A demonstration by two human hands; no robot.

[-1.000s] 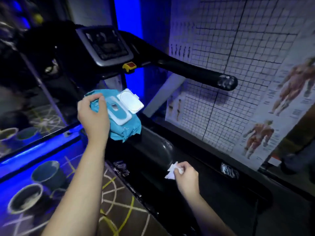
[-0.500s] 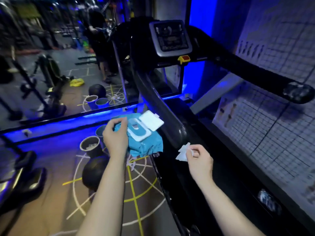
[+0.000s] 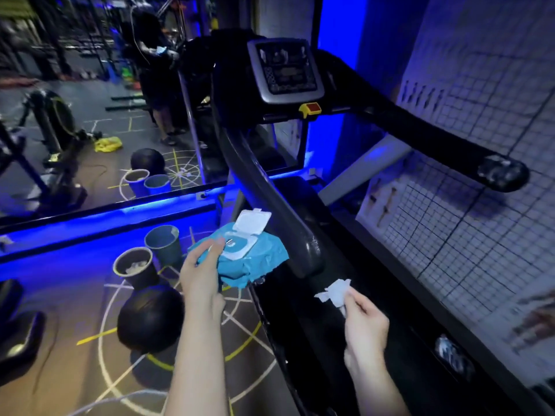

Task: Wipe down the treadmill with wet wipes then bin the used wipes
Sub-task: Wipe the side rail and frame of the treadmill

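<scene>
A black treadmill (image 3: 354,310) fills the middle, its grey console (image 3: 285,70) up at the top and two handrails reaching toward me. My left hand (image 3: 201,274) grips a blue wet-wipe pack (image 3: 249,259) whose white lid stands open, just left of the near handrail end (image 3: 306,250). My right hand (image 3: 365,325) pinches a crumpled white wipe (image 3: 335,291) over the treadmill deck. On the floor to the left stand two round bins (image 3: 135,265), the nearer one holding white scraps.
A black medicine ball (image 3: 150,319) lies on the marked floor below the bins. A mirror (image 3: 90,115) with a blue light strip runs along the left. A wire grid panel (image 3: 465,190) with posters lines the right wall.
The view has swung left and up, bringing the bins, ball and mirror into sight. Both hands keep their hold; the pack now sits left of the near handrail.
</scene>
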